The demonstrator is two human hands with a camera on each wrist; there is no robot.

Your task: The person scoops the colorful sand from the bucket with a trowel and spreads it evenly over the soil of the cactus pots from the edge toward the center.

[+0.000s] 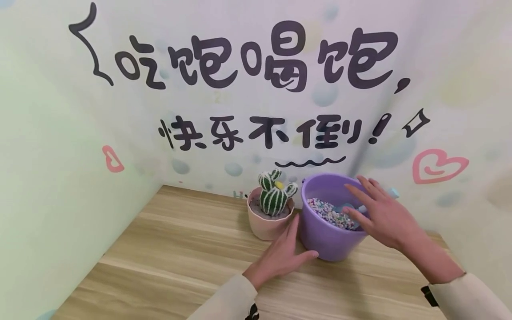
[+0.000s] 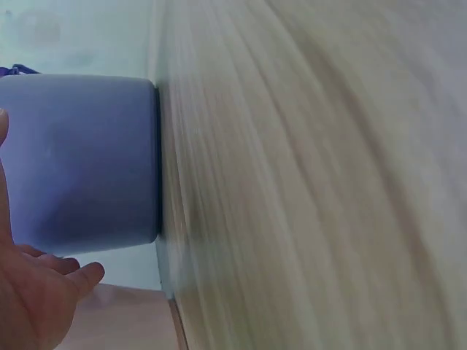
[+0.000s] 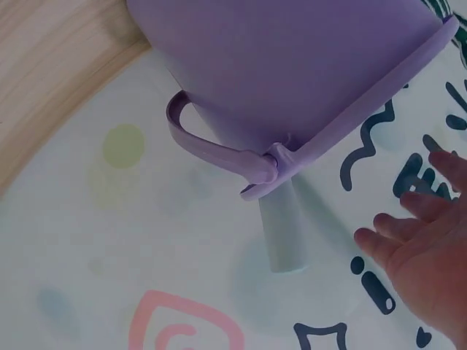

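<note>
A purple bucket (image 1: 330,244) stands against the back wall, with small pastel beads (image 1: 326,213) inside. A light-blue tool lies in it, its handle (image 1: 394,193) jutting past the right rim; the working end is partly hidden by my right hand. My left hand (image 1: 280,255) is beside the bucket's lower left side, thumb and fingers spread; contact cannot be told. Over the right part of the bucket's mouth hovers my right hand (image 1: 386,218), fingers extended and holding nothing. In the right wrist view the bucket's purple carrying handle (image 3: 219,153) hangs outside the rim.
Left of the bucket, close to my left fingertips, is a pink pot (image 1: 266,229) with a knitted-looking green cactus (image 1: 274,200). Both stand on a wood-grain tabletop (image 1: 192,249). A wall cloth (image 1: 224,102) with black lettering rises behind, and a pale wall bounds the left.
</note>
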